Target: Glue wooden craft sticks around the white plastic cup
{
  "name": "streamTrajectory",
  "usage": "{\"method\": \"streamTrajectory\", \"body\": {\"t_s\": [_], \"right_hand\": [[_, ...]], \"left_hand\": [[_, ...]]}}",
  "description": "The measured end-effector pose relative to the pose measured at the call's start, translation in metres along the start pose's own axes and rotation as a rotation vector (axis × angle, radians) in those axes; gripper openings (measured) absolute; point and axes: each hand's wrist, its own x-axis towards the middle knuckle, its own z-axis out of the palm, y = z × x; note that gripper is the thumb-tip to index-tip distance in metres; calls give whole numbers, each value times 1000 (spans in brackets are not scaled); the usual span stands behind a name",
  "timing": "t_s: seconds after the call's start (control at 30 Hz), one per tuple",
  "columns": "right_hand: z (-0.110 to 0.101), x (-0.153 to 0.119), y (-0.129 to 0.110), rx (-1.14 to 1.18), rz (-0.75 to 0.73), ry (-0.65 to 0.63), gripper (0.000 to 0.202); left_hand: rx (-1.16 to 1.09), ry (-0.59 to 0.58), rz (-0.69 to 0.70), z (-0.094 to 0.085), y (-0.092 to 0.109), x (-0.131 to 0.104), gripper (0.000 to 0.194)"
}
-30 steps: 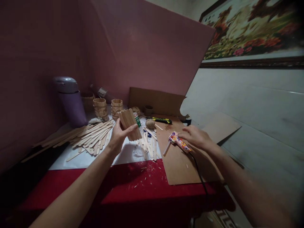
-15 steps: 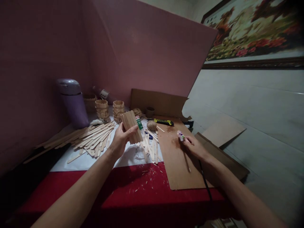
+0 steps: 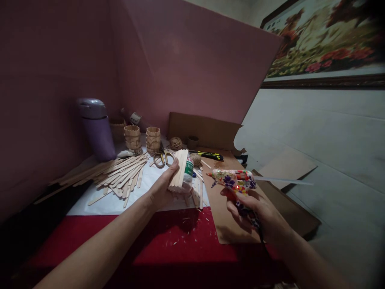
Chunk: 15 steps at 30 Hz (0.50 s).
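Glue gun (image 3: 233,179) in my right hand (image 3: 254,206), I have my fingers wrapped around its flowered grip, its nozzle pointing left and a clear glue stick (image 3: 285,180) jutting out on the right (a small red light glows on its side). My left hand (image 3: 164,184) grasps a clear container (image 3: 187,182) with a green label, its left side covered by flat wooden sticks (image 3: 179,166); it is just left of the nozzle, apart from it, above the near part of the desk (image 3: 129,241). Loose sticks (image 3: 120,174) fan out to the left on a white sheet (image 3: 82,206). Farther off are scissors (image 3: 164,159), two wooden cups (image 3: 132,138) and a purple bottle (image 3: 98,134); a yellow-and-black cutter (image 3: 212,155) lies on the far right.
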Motion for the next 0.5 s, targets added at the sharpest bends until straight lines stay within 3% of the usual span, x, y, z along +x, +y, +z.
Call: {"method": "streamTrajectory", "body": {"t_s": [0.23, 0.37, 0.5], "right_hand": [[31, -8, -3, -205, -11, -153, 53], [36, -6, -5, -275, -14, -193, 52], [35, -6, -4, -352, -6, -175, 52]], "left_hand": [[66, -29, -54, 3, -2, -1, 48], [40, -83, -40, 3, -3, -1, 44], [62, -40, -31, 3, -4, 0, 43]]}}
